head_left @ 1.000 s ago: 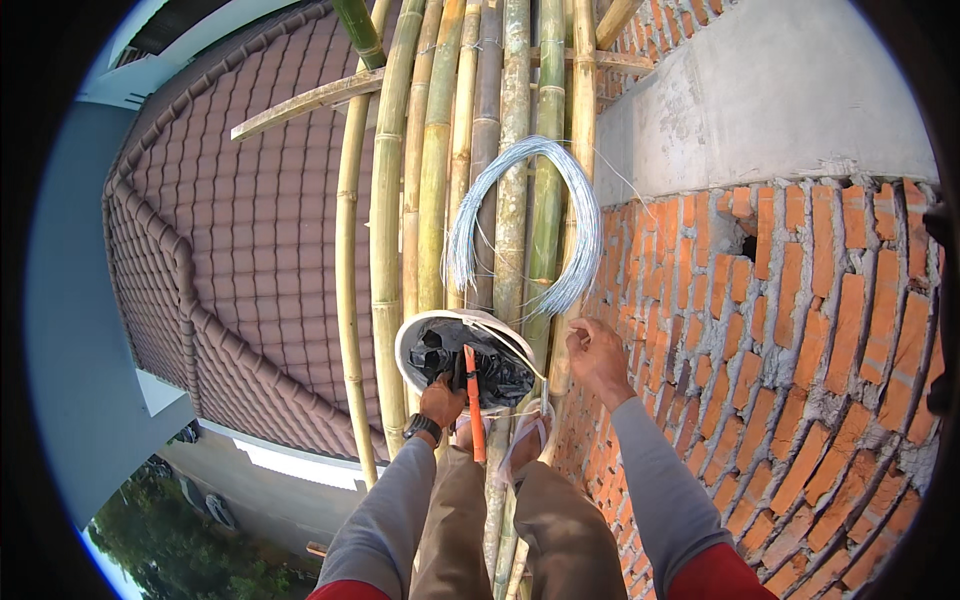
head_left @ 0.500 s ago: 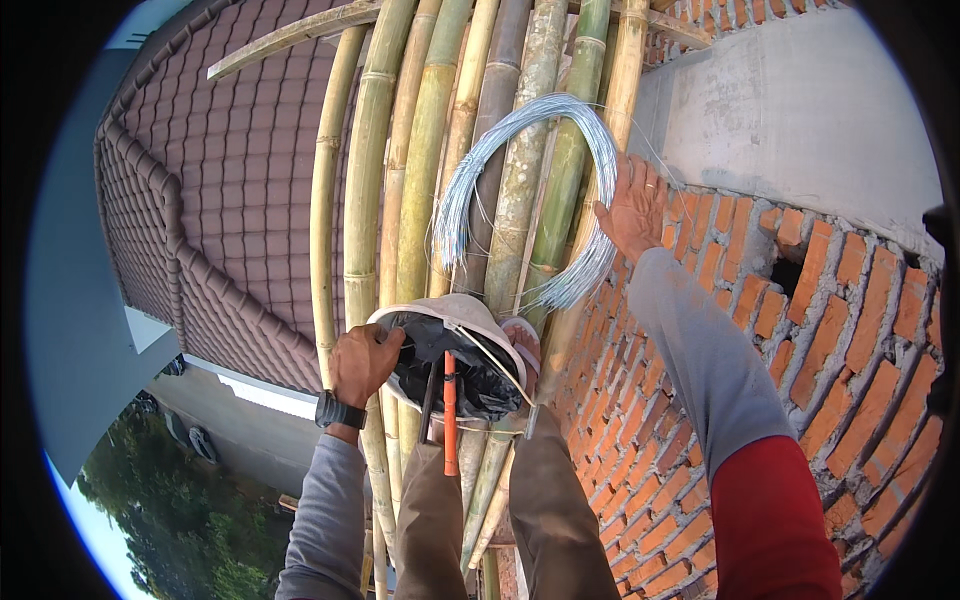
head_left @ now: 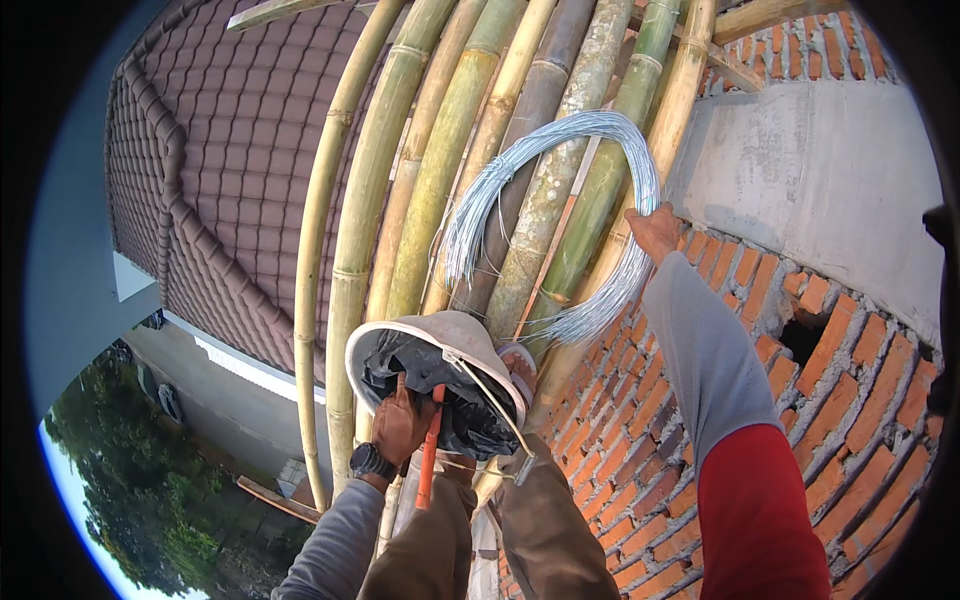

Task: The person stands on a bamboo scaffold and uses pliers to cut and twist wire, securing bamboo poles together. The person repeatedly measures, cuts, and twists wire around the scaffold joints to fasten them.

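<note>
My right hand (head_left: 655,233) is closed round the right side of a bundle of thin silvery wire (head_left: 600,125), bent into an open loop and resting on bamboo poles (head_left: 515,255). A pale bucket (head_left: 455,328), tilted toward me, has crumpled black plastic (head_left: 470,418) inside. My left hand (head_left: 398,428) reaches over its near left rim with one finger stretched out against the plastic; the other fingers are partly hidden. Beside that hand, a tool's orange handle (head_left: 430,455) sticks out over the rim. The bucket's thin handle (head_left: 485,385) slants across its opening.
My sandalled foot (head_left: 519,368) is just right of the bucket, on the poles. A rough brick wall (head_left: 640,455) and a grey plastered surface (head_left: 810,170) lie to the right. Left of the poles is a brown tiled roof (head_left: 250,150), with trees (head_left: 150,490) far below.
My right hand has gone from lying open beside the wire to gripping it. My left hand has moved from the bucket's left rim into its opening, near the orange handle. The view has shifted.
</note>
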Action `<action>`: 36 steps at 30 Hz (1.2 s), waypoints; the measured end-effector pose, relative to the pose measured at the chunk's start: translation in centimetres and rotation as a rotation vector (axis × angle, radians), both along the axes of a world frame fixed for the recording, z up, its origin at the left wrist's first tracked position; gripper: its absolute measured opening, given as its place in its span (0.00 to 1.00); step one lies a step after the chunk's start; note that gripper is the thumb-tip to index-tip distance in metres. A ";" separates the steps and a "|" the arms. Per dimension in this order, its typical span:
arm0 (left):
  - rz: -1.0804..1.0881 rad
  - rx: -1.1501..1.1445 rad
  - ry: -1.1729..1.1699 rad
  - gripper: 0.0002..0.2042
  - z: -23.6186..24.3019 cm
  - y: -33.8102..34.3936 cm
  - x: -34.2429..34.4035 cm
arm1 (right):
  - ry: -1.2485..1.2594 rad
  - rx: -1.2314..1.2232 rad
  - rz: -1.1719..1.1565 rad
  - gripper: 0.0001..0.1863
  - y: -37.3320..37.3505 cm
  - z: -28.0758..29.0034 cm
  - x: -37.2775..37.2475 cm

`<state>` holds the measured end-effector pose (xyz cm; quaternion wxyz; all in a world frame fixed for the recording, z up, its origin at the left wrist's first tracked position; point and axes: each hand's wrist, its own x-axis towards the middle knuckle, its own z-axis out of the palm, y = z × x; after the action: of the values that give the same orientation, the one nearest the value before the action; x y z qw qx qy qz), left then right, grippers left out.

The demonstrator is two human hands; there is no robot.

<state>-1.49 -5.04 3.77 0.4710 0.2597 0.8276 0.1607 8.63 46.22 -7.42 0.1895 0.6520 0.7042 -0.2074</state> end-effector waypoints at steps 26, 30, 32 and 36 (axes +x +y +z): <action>0.854 0.401 -0.686 0.26 35.0 -1.7 0.4 | 0.750 0.636 0.371 0.15 -23.2 49.4 2.0; 0.930 0.782 -0.826 0.27 44.4 -1.6 -0.6 | 0.779 0.495 0.560 0.17 -28.7 61.6 1.0; 0.993 0.989 -0.837 0.28 48.2 -2.1 -0.6 | 0.823 0.386 0.612 0.18 -32.0 66.1 0.5; 1.207 1.315 -0.738 0.38 55.0 -4.9 0.5 | 0.951 0.191 0.800 0.20 -39.3 70.4 -1.3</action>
<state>-0.97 -9.96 58.76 0.3001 -0.0645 0.3663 0.8784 7.36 6.88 63.02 -0.1409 0.1886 0.9163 -0.3240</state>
